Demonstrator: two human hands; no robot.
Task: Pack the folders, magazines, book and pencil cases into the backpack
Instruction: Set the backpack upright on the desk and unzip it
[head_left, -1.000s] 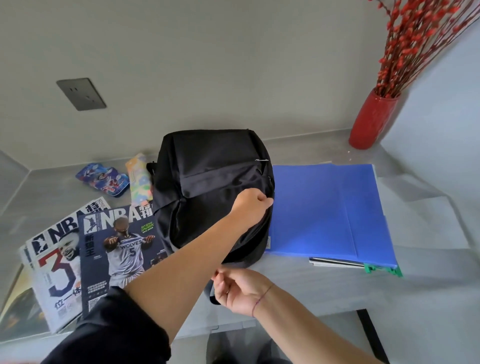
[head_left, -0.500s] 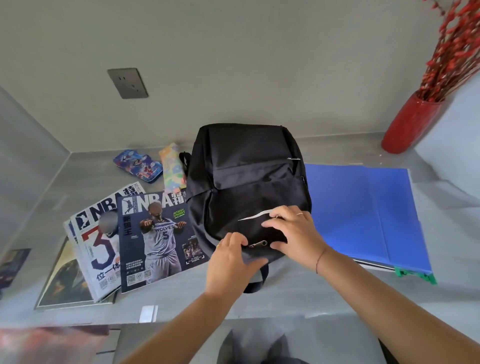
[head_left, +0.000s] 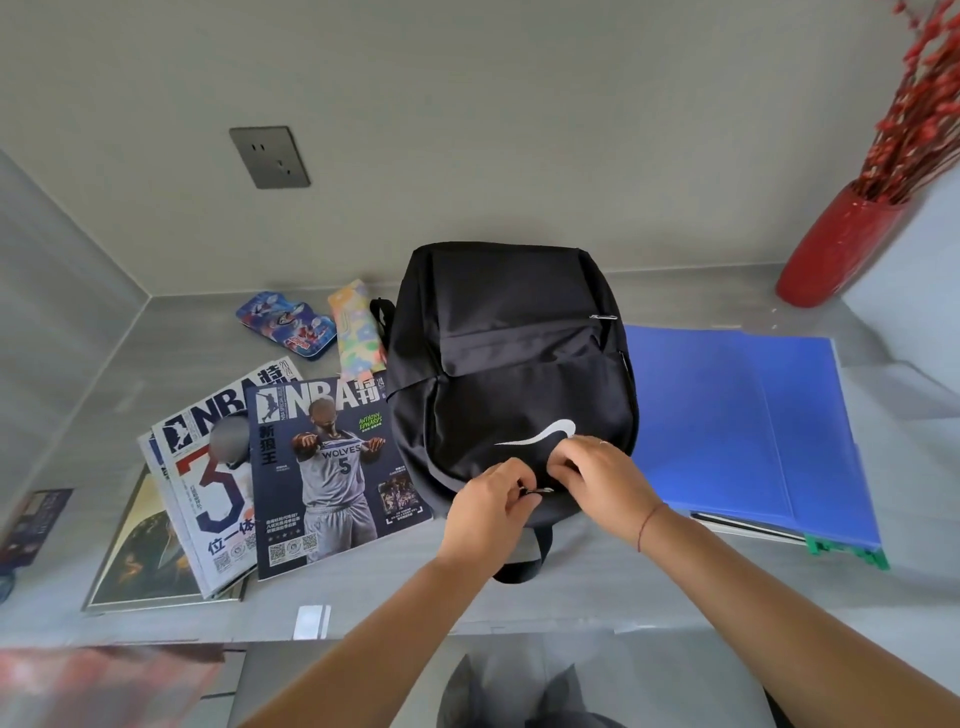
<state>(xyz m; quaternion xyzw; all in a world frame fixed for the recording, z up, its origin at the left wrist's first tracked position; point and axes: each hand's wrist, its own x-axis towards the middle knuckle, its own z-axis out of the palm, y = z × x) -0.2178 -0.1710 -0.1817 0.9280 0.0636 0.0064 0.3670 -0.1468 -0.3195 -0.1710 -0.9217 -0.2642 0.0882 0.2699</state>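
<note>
- Head view: a black backpack (head_left: 511, 374) lies flat on a grey desk (head_left: 649, 587), front panel up and top end toward the person. It appears zipped shut, with nothing packed yet.
- Head view, the step in hand: opening the bag. Done well, one hand pins the fabric beside the zipper pull (head_left: 540, 491) while the other draws it along the track, so the cloth does not bunch.
- Head view, the hands: the left hand (head_left: 488, 506) pinches the small metal pull, fingers curled tight on it. The right hand (head_left: 605, 475) rests half-closed on the fabric just beside it, fingertips pressing down and grasping nothing.
- Head view, items waiting: two NBA magazines (head_left: 291, 467) overlap left of the bag, over a book (head_left: 137, 556). Two pencil cases, one blue (head_left: 285, 323) and one pastel (head_left: 358, 332), sit behind them. A blue folder (head_left: 737, 421) lies right of the bag, over further folders.
</note>
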